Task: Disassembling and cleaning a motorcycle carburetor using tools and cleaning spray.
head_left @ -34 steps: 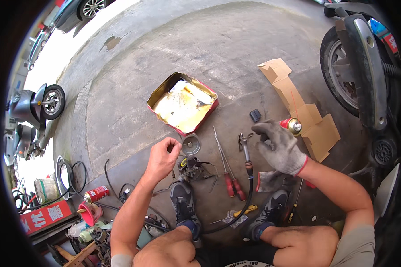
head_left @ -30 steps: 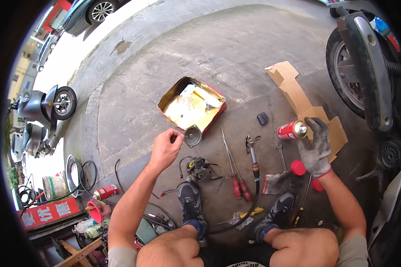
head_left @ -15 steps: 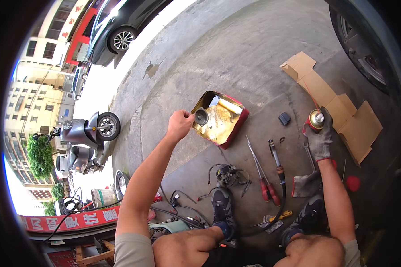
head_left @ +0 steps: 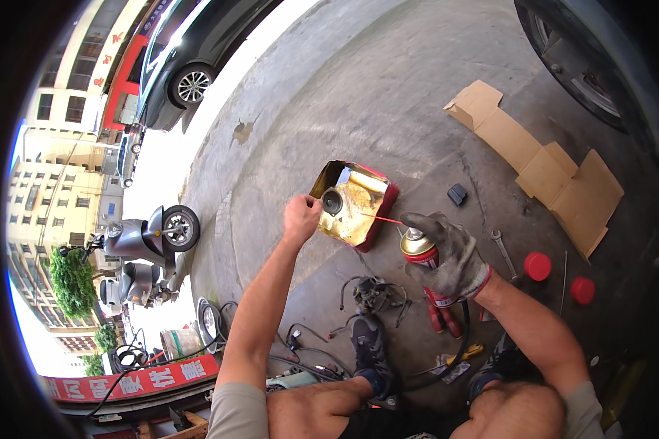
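Note:
My bare left hand (head_left: 302, 218) is closed in a pinch on the edge of a small round dark part (head_left: 332, 202) with a raised ring. The part hangs over the left side of a cut-open red tin (head_left: 388, 199), gold-coloured inside and stained with brownish residue. In a grey work glove, my right hand (head_left: 450, 257) wraps round a red spray can (head_left: 420, 252) with a gold top. Its thin red straw (head_left: 379, 217) points left across the tin toward the round part. Whether spray comes out cannot be seen.
Near my feet lie a carburetor-like metal part (head_left: 378, 294) with hoses, red-handled pliers (head_left: 447, 320) and a yellow-handled screwdriver (head_left: 473, 351). Rightward are a wrench (head_left: 502, 249), red caps (head_left: 537, 266), a black block (head_left: 457, 194) and flattened cardboard (head_left: 538, 164). A scooter (head_left: 143, 238) stands left.
My right hand has brought the spray can leftward, turning its straw from upward to pointing at the round part. My left hand still holds that part at the tin.

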Motion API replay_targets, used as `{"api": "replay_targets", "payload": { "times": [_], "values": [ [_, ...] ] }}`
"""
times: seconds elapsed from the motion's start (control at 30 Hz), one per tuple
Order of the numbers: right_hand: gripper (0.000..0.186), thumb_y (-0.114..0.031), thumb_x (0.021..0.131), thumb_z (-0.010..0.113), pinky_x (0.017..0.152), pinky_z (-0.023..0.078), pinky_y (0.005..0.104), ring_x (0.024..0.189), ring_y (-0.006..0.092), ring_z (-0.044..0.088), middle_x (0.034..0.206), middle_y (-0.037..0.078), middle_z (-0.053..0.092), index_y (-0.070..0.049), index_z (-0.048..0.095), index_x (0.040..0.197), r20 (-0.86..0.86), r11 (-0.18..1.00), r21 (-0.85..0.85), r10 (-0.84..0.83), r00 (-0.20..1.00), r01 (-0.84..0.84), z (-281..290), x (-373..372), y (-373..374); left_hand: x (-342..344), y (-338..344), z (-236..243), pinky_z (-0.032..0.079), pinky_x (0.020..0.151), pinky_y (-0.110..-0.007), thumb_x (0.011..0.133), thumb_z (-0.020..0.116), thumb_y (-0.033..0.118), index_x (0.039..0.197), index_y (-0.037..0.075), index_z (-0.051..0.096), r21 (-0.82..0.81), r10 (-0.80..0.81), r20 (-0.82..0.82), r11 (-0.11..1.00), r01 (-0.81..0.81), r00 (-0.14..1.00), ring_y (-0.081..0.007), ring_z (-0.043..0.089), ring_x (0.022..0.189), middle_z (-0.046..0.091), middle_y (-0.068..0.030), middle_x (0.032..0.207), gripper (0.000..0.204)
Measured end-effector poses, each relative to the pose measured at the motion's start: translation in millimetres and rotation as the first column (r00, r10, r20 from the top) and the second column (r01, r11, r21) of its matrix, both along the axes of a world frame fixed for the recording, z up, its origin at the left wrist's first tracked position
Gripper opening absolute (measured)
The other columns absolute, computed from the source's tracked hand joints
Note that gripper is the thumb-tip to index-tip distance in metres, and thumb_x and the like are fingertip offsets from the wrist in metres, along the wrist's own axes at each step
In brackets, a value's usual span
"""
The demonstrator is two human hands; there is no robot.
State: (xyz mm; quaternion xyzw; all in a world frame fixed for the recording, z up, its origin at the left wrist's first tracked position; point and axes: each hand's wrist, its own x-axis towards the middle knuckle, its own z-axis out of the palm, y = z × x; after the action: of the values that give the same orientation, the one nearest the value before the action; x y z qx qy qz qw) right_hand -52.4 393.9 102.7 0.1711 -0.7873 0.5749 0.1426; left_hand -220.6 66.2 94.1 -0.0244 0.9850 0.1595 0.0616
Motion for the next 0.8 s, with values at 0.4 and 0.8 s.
{"api": "replay_targets", "payload": {
  "times": [0.4, 0.8],
  "values": [
    [0.076, -0.017, 0.072, 0.079, 0.076, 0.055, 0.0494, 0.091, 0.0398, 0.065, 0.104, 0.019, 0.063, -0.012, 0.048, 0.142, 0.035, 0.992, 0.124, -0.005, 0.999, 0.001, -5.3, -12.3, -27.9, 1.8, 6.3, 0.0, 0.057, 0.078, -0.043, 0.089, 0.068, 0.028, 0.091, 0.000, 0.075, 0.011, -0.003, 0.014, 1.000, 0.003, 1.000, -0.0352, 0.074, 0.085, 0.074, -0.0213, 0.087, 0.029],
    [0.073, -0.021, 0.074, 0.079, 0.078, 0.055, 0.0495, 0.094, 0.0391, 0.065, 0.106, 0.019, 0.063, -0.012, 0.049, 0.139, 0.044, 0.990, 0.137, -0.033, 0.998, 0.026, -11.6, -20.4, -34.6, -0.4, 4.9, -1.2, 0.057, 0.079, -0.043, 0.088, 0.068, 0.029, 0.091, 0.001, 0.075, -0.021, 0.014, 0.037, 1.000, -0.013, 0.999, -0.0347, 0.074, 0.085, 0.074, -0.0212, 0.087, 0.030]
  ]
}}
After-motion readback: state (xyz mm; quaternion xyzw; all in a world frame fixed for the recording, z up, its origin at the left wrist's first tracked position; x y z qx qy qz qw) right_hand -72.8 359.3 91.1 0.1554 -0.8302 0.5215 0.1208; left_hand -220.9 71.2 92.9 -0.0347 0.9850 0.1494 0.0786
